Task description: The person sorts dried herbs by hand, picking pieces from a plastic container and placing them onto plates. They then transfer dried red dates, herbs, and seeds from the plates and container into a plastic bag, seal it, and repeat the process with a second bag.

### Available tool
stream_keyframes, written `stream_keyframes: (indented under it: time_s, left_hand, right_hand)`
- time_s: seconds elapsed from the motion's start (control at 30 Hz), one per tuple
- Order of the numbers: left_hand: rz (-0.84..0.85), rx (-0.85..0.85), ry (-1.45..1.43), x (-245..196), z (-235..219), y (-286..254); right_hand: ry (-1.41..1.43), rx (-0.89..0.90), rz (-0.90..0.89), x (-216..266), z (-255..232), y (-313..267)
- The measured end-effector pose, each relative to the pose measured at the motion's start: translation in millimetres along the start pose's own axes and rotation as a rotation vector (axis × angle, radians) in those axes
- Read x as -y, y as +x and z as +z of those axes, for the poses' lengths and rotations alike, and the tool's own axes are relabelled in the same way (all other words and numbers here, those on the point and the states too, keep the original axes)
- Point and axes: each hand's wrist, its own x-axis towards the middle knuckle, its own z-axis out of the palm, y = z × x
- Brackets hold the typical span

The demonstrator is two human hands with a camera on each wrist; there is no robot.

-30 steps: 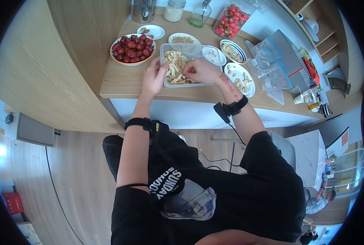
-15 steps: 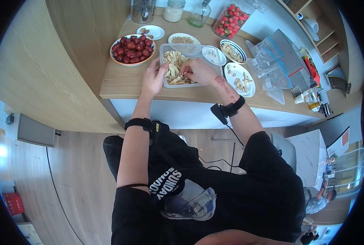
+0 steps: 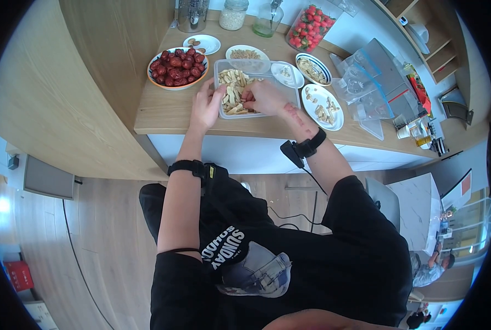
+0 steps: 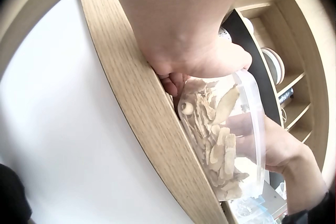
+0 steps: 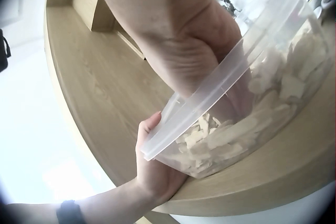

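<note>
A clear rectangular plastic box [image 3: 256, 116] holds many pale dried slices [image 3: 233, 91] and stands near the counter's front edge. My left hand [image 3: 206, 104] grips its left side, thumb over the rim and the fingers outside the wall, as the left wrist view [image 4: 194, 58] also shows. Inside the box my right hand [image 3: 268, 98] is down among the slices, its fingers bent; the box wall and the hand itself hide whether a slice is pinched. More pale pieces lie on a white plate [image 3: 338, 116] to the right of the box.
Left of the box sits a bowl of red dates [image 3: 176, 69]. Behind are small plates, jars [image 3: 233, 16] and a container of strawberries [image 3: 311, 27]. A striped-rim dish [image 3: 313, 70] and clear plastic bags [image 3: 361, 91] lie to the right. A person [image 3: 428, 270] is far off at the right.
My right hand has shifted slightly left within the box, and its wrist has moved left too. My left hand keeps its hold on the box side.
</note>
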Motion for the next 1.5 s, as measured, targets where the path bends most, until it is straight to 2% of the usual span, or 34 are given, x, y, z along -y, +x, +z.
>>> stream_keyframes:
  time_s: [0.53, 0.6, 0.7, 0.8, 1.2, 1.33, 1.4, 1.43, 1.5]
  left_hand:
    - [0.034, -0.019, 0.058, 3.1, -0.3, 1.4]
    - [0.021, -0.034, 0.065, 1.0, 0.0, -0.3]
    - [0.008, -0.032, 0.061, 0.2, -0.4, -0.6]
    - [0.026, -0.028, 0.059, 1.0, -0.8, 0.3]
    - [0.053, -0.021, 0.027, 2.9, -0.6, 0.6]
    - [0.031, -0.016, 0.054, 1.5, -2.2, 1.0]
    - [0.052, -0.027, 0.046, 3.5, -0.8, 1.1]
    - [0.049, -0.023, 0.045, 4.7, -0.3, 0.6]
    - [0.028, -0.026, 0.036, 3.6, -0.5, 0.9]
  right_hand:
    - [-0.053, 0.010, 0.003, -9.8, 11.7, 6.6]
    - [-0.031, 0.025, 0.045, -9.3, 11.2, 7.2]
    - [0.087, -0.019, -0.005, -12.2, 12.0, 4.7]
    - [0.153, -0.002, 0.027, -13.9, 13.3, 5.2]
    - [0.086, 0.036, -0.021, -8.6, 11.1, 6.8]
    - [0.119, -0.005, -0.010, -4.1, -2.4, 1.2]
    - [0.446, -0.063, 0.133, -5.8, -12.8, -5.3]
    - [0.446, -0.062, 0.138, -11.3, -15.2, -7.7]
    - [0.977, -0.143, 0.113, -22.5, -23.4, -12.1]
